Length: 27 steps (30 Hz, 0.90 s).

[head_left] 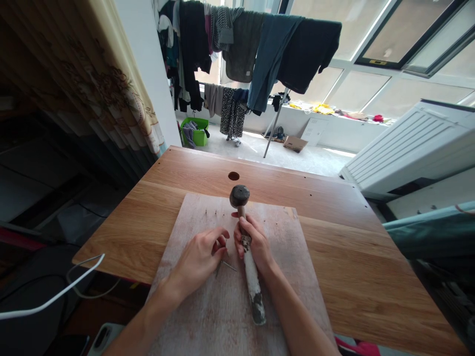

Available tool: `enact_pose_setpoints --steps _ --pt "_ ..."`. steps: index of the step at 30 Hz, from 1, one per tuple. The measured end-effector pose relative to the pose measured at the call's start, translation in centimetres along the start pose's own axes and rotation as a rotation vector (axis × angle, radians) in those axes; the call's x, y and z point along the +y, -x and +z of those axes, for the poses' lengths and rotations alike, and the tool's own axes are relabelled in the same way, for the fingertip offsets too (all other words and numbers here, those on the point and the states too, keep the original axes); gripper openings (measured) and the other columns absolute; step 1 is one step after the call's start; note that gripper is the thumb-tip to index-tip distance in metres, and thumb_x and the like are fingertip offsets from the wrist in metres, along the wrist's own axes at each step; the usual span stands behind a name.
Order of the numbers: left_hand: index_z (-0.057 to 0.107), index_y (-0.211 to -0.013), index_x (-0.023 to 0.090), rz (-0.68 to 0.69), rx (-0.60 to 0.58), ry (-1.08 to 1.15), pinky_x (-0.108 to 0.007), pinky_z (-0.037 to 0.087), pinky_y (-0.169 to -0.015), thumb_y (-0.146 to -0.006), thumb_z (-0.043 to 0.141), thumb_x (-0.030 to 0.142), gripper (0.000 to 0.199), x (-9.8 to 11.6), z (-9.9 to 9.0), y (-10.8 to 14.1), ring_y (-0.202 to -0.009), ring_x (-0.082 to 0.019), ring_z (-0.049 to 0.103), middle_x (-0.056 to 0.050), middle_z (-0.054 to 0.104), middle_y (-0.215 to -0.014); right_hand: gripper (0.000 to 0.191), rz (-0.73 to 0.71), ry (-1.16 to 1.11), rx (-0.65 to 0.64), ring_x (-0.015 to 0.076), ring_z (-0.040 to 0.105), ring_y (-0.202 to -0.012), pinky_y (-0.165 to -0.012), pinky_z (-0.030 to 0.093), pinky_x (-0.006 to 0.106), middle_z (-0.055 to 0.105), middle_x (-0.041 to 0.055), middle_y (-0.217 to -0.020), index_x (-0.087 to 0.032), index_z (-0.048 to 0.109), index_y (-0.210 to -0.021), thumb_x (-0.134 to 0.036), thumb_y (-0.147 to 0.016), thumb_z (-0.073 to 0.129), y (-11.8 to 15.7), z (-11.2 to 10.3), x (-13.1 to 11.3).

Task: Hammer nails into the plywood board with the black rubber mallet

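one hammer (251,272), handle clamped in right hand (260,244), over a board (218,321) on a wooden table (352,262). left hand (202,254), apart, fingers curled; whether it grips anything, cannot tell. loose nails (229,266), just beside its fingertips.

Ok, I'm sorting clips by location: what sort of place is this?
Probably a home, perhaps a room opening onto an enclosed balcony: clothes hang on a drying rack by large windows, and a patterned curtain hangs at left.
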<state>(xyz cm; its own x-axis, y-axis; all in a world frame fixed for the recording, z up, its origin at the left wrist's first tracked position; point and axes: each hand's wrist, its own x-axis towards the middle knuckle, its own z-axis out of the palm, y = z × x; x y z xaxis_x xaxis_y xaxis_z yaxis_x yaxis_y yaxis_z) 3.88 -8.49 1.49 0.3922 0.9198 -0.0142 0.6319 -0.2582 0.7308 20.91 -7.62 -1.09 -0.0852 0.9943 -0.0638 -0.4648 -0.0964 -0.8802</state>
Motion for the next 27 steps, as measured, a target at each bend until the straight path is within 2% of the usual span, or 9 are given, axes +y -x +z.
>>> enact_pose_setpoints --steps 10,15,17,21,24,27 --pt "0.066 -0.102 0.024 -0.028 0.073 -0.014 -0.028 0.046 -0.066 -0.088 0.057 0.019 0.017 -0.5 -0.5 -0.4 -0.066 -0.015 0.063 0.001 0.075 -0.086 0.045 0.003 -0.014 0.0 0.0078 0.046 -0.031 -0.027 0.035 0.017 0.055 -0.0087 -0.058 -0.015 0.059 -0.114 -0.052 -0.089 0.066 0.0 0.1 -0.2" --pt "0.065 -0.095 0.024 0.042 0.197 0.011 -0.027 0.049 -0.066 -0.089 0.062 0.023 0.007 -0.5 -0.4 -0.5 -0.065 -0.014 0.063 0.002 0.073 -0.081 0.046 0.003 -0.019 0.001 0.0077 0.046 -0.031 -0.027 0.035 0.017 0.055 -0.0083 -0.058 -0.015 0.06 -0.113 -0.052 -0.088 0.067 0.0 0.1 -0.2" --pt "0.064 -0.098 0.024 0.079 0.27 -0.006 -0.027 0.051 -0.069 -0.089 0.062 0.022 0.009 -0.4 -0.6 -0.8 -0.067 -0.014 0.064 0.002 0.072 -0.08 0.046 0.005 -0.02 0.003 0.0079 0.046 -0.031 -0.027 0.035 0.017 0.055 -0.0084 -0.058 -0.015 0.06 -0.113 -0.053 -0.088 0.068 0.0 0.1 -0.2" --pt "0.064 -0.109 0.023 0.177 0.388 -0.068 -0.029 0.053 -0.077 -0.087 0.064 0.016 0.023 -0.4 -1.4 -2.4 -0.076 -0.016 0.066 0.001 0.071 -0.084 0.047 0.01 -0.024 0.004 0.008 0.045 -0.03 -0.027 0.035 0.017 0.055 -0.0088 -0.057 -0.014 0.059 -0.114 -0.052 -0.087 0.069 -0.1 0.1 -0.2" --pt "0.068 -0.095 0.021 0.27 0.473 -0.134 -0.033 0.053 -0.083 -0.089 0.064 0.017 0.008 -0.7 -2.2 -4.3 -0.086 -0.019 0.067 -0.002 0.073 -0.088 0.047 0.009 -0.027 0.003 0.0078 0.045 -0.03 -0.027 0.035 0.017 0.055 -0.0088 -0.058 -0.014 0.059 -0.114 -0.052 -0.088 0.068 -0.1 0.1 -0.1" --pt "0.07 -0.089 0.02 0.341 0.548 -0.14 -0.037 0.052 -0.09 -0.091 0.064 0.021 0.006 -1.3 -2.6 -6.0 -0.094 -0.022 0.068 -0.005 0.076 -0.093 0.046 0.005 -0.031 0.003 0.0078 0.045 -0.03 -0.027 0.036 0.017 0.055 -0.0088 -0.058 -0.015 0.059 -0.113 -0.052 -0.088 0.068 -0.1 0.1 0.0"
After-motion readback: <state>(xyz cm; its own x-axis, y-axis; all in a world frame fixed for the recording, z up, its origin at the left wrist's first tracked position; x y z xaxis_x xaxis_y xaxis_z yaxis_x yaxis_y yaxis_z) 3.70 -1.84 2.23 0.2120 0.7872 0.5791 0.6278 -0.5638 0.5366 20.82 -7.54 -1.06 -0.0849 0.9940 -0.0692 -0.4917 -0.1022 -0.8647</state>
